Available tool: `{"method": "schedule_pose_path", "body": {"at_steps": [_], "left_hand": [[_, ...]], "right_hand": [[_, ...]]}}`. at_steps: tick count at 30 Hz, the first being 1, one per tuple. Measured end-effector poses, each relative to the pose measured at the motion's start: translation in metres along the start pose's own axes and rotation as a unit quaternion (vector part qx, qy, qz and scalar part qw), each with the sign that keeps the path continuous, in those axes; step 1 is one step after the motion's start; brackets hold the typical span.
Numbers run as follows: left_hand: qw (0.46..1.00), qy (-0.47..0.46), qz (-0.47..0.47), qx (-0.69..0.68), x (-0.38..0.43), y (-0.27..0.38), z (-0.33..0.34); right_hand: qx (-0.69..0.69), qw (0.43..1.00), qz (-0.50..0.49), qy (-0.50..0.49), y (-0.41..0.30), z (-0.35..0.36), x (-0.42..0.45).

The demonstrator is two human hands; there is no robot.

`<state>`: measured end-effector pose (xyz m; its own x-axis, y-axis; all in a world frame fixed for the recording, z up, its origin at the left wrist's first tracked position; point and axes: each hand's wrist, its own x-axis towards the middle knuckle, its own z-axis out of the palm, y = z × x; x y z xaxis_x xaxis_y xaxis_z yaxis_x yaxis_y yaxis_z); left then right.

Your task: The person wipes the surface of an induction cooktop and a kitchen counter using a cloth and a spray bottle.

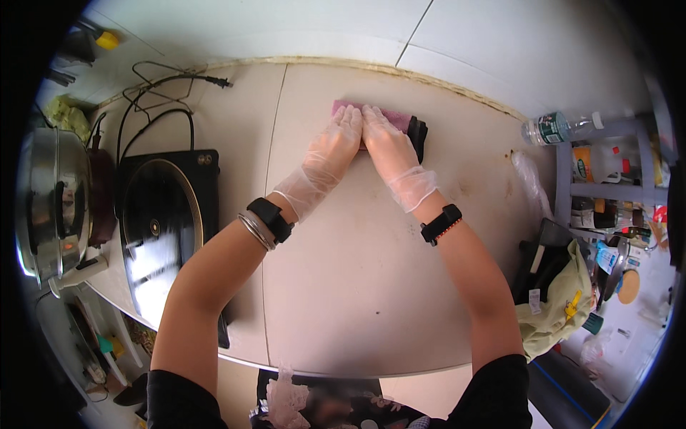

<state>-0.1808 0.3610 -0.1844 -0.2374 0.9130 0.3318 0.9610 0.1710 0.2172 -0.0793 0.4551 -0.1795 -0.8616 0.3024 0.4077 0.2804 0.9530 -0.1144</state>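
Both my hands wear clear disposable gloves. My left hand [335,137] and my right hand [387,134] lie side by side, fingertips nearly meeting, pressed flat on a folded pink cloth [399,119] near the back of the beige countertop [332,257]. The cloth shows past my fingers and beyond the right hand. A black item [418,137], perhaps another cloth, touches its right end. The underside of my palms is hidden.
At the left are a black induction cooktop [211,187], its power cord [187,78] and a steel pot [56,198]. A plastic bottle [552,128], a shelf rack [605,191] and a green cloth bag [554,316] stand at the right. The wall borders the counter's back.
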Motion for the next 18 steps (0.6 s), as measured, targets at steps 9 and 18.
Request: {"method": "schedule_pose_path", "body": {"at_steps": [9,18], "left_hand": [[0.999,-0.032,-0.002,0.044,0.076,-0.041,0.012],[0.994,-0.104,0.018,-0.018,0.026,-0.034,-0.017]], "right_hand": [[-0.055,0.998,0.030,0.021,0.035,0.045,0.067],[-0.048,0.996,0.019,-0.075,-0.007,0.005,0.032]]}}
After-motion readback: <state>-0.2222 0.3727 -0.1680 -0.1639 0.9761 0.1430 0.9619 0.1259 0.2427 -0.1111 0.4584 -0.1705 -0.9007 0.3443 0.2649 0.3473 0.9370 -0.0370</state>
